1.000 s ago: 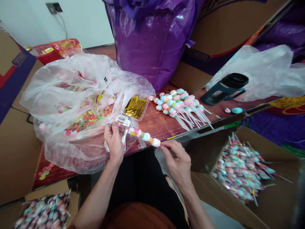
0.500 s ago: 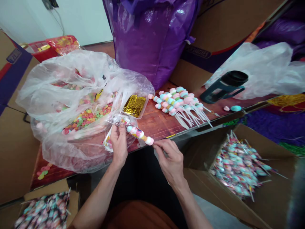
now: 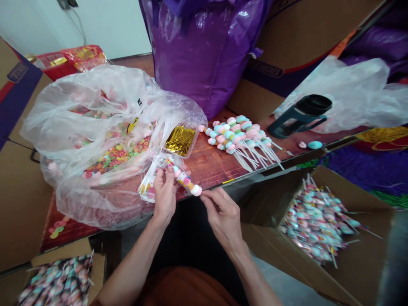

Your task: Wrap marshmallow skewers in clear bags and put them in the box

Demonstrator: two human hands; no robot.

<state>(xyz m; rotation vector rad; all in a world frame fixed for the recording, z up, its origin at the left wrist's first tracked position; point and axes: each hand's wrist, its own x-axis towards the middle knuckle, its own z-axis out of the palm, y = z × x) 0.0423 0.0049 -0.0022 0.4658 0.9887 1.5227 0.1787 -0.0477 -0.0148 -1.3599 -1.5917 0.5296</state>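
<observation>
My left hand [image 3: 164, 193] pinches the mouth of a small clear printed sleeve [image 3: 149, 182] at the table's front edge. A marshmallow skewer [image 3: 186, 182] with pink, yellow and blue pieces is pushed partway into that sleeve. My right hand [image 3: 221, 210] pinches the skewer's thin stick just behind the last pink marshmallow. A pile of bare marshmallow skewers [image 3: 237, 136] lies further back on the table.
A big clear plastic bag [image 3: 95, 127] of colourful ring candies covers the table's left. A tub of gold twist ties [image 3: 181, 140] sits beside it. A purple bag [image 3: 207, 55], a dark bottle [image 3: 299, 114], and boxes of wrapped skewers [image 3: 318, 221] [image 3: 57, 280] surround the table.
The skewer has slid further left into the sleeve; fewer marshmallows show outside it. Both hands have drifted slightly left and closer together.
</observation>
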